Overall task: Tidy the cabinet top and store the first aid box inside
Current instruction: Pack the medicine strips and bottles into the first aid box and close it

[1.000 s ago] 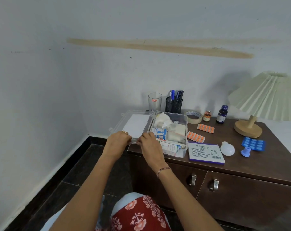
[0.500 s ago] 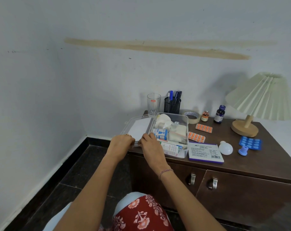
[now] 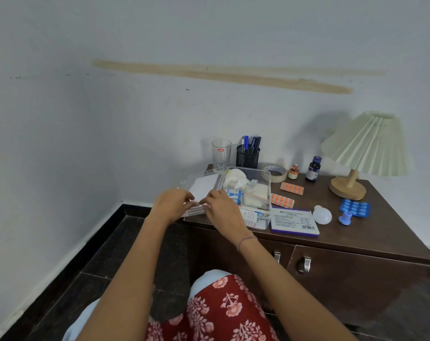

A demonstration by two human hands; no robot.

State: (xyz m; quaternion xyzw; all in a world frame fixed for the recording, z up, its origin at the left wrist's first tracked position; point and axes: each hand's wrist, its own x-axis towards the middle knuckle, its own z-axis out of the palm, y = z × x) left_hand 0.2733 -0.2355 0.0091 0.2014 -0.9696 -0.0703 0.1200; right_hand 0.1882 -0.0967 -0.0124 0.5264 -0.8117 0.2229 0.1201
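**Both hands on the open lid**

The left hand point(image 3: 174, 205) and right hand point(image 3: 220, 209) pinch the near rim of the clear lid point(image 3: 204, 187), fingertips curled over it. The lid lies opened out past the left edge of the cabinet top point(image 3: 381, 232). The first aid box point(image 3: 264, 221), packed full, sits at the front-left corner. Just right of it, at the front edge, lies a flat purple-trimmed carton point(image 3: 292, 221). A glass point(image 3: 221, 153) and a pen holder point(image 3: 247, 157) stand at the back edge.
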